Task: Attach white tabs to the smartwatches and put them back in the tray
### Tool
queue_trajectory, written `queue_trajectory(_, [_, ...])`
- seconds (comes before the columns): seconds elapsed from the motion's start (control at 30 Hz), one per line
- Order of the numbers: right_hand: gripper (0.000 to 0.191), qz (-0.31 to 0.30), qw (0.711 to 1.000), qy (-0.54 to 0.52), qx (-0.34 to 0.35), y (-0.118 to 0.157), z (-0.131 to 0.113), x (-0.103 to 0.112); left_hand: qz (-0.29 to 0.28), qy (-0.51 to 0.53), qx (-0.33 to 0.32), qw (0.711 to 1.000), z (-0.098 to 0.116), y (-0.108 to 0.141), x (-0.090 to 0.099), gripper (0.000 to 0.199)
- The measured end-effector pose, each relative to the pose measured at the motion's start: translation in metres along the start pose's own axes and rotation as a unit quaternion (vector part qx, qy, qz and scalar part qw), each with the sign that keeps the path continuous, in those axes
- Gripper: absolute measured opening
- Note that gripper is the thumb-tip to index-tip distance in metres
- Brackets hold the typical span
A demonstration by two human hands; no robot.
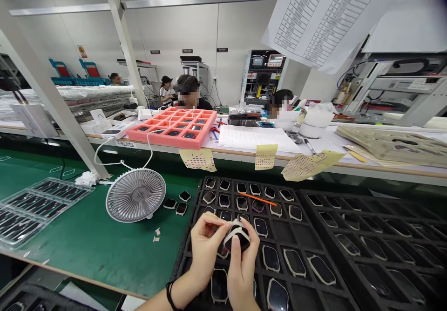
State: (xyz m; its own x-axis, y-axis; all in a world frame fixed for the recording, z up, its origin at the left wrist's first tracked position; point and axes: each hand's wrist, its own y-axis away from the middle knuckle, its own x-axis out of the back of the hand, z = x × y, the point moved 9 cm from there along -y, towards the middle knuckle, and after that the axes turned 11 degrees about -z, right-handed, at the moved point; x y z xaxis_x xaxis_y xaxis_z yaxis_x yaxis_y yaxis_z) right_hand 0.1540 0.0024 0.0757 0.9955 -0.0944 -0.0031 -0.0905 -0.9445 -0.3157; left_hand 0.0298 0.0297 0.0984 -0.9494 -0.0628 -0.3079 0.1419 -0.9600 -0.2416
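Both hands meet over a black foam tray (pixel 284 241) whose compartments hold watch cases with dark screens. Between them is one pale-rimmed watch case (pixel 237 240), tilted. My left hand (pixel 206 243), with a black band at the wrist, pinches the upper left edge of the case, thumb and forefinger together. My right hand (pixel 242 260) grips it from the right, its thumb on the dark face and its fingers behind the rim. An orange stick (pixel 257 198) lies across the tray's upper compartments, beyond the hands.
A second black tray (pixel 352 267) adjoins on the right. A white fan (pixel 136 194) and several loose watch cases (pixel 181 208) are on the green mat (pixel 139 250). Clear plastic trays (pixel 38 208) lie far left. The raised shelf holds a pink tray (pixel 167 138); people sit behind it.
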Motion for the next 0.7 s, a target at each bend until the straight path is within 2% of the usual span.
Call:
queue_trajectory(0.07, [0.037, 0.004, 1.0, -0.01, -0.004, 0.0, 0.003, 0.003, -0.032, 0.057, 0.057, 0.996, -0.013, 0.001, -0.006, 0.027])
queue_trajectory(0.13, [0.037, 0.001, 1.0, -0.019, 0.001, 0.001, 0.004, 0.004, -0.083, 0.126, 0.13, 0.98, -0.027, 0.005, -0.016, 0.031])
queue_trajectory(0.2, [0.037, -0.009, 1.0, -0.026, 0.006, 0.003, 0.002, 0.004, -0.159, 0.213, 0.2, 0.943, -0.039, 0.013, -0.033, 0.045])
queue_trajectory(0.27, [0.036, -0.022, 0.999, -0.037, -0.004, 0.005, 0.003, 0.003, -0.241, 0.297, 0.256, 0.888, -0.046, 0.025, -0.05, 0.061])
queue_trajectory(0.33, [0.035, -0.03, 0.998, -0.053, -0.02, 0.006, 0.005, 0.001, -0.278, 0.344, 0.288, 0.849, -0.049, 0.033, -0.057, 0.066])
queue_trajectory(0.4, [0.036, -0.038, 0.997, -0.063, -0.023, 0.007, 0.007, 0.0, -0.258, 0.351, 0.296, 0.85, -0.052, 0.035, -0.053, 0.06])
queue_trajectory(0.53, [0.034, -0.05, 0.997, -0.056, -0.004, 0.008, 0.006, -0.002, -0.205, 0.328, 0.294, 0.874, -0.055, 0.035, -0.042, 0.047])
queue_trajectory(0.63, [0.032, -0.053, 0.997, -0.059, -0.023, 0.013, 0.007, -0.004, -0.209, 0.317, 0.283, 0.881, -0.048, 0.036, -0.039, 0.044])
queue_trajectory(0.7, [0.033, -0.069, 0.995, -0.063, -0.039, 0.017, 0.008, -0.007, -0.242, 0.269, 0.266, 0.893, -0.038, 0.033, -0.034, 0.049])
